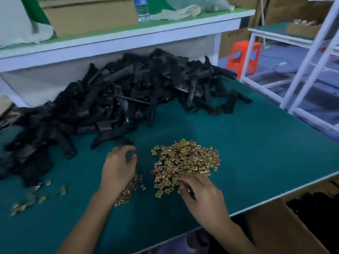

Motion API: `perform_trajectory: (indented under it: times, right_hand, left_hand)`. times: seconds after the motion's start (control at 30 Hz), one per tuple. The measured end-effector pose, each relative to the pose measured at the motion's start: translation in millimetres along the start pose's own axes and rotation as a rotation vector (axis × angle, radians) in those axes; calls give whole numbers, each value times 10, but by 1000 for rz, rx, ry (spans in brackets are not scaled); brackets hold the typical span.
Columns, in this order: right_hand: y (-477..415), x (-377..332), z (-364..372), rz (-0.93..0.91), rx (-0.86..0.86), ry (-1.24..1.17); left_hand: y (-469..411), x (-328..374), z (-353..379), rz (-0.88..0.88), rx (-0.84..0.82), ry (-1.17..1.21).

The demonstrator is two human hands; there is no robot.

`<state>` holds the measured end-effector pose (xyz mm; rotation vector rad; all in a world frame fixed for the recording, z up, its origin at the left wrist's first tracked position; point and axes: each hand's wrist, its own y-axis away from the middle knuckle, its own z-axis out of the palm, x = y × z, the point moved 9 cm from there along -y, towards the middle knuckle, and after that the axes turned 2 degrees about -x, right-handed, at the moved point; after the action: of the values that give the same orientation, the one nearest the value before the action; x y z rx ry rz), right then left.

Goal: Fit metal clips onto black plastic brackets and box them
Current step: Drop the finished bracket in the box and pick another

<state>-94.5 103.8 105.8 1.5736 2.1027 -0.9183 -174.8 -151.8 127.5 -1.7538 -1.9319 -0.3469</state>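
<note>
A big heap of black plastic brackets (113,99) covers the back left of the green table (256,143). A pile of small gold metal clips (185,162) lies in the middle. My right hand (201,193) rests on the pile's near edge, fingers curled into the clips; what it pinches is hidden. My left hand (119,167) hovers left of the pile with fingers loosely spread, holding nothing, close to the nearest bracket (111,136). A smaller patch of clips (130,191) lies under the left wrist, and loose clips (34,197) are scattered at the left.
A cardboard box (286,230) holding black parts stands below the table's right front edge. A white shelf (128,37) with a carton and a water bottle (141,10) runs behind the heap. An orange stool (244,55) and white racks stand at the right.
</note>
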Motion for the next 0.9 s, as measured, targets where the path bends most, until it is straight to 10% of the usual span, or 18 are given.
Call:
perform_trajectory:
  times: [0.23,0.9]
  right_hand:
    - [26,143,-18,49,-5,-109]
    - [59,135,-50,9,103,-132]
  left_hand:
    - [-529,-305,299,-165,-311,-580]
    - [-494,-641,131,-150,-311,-543]
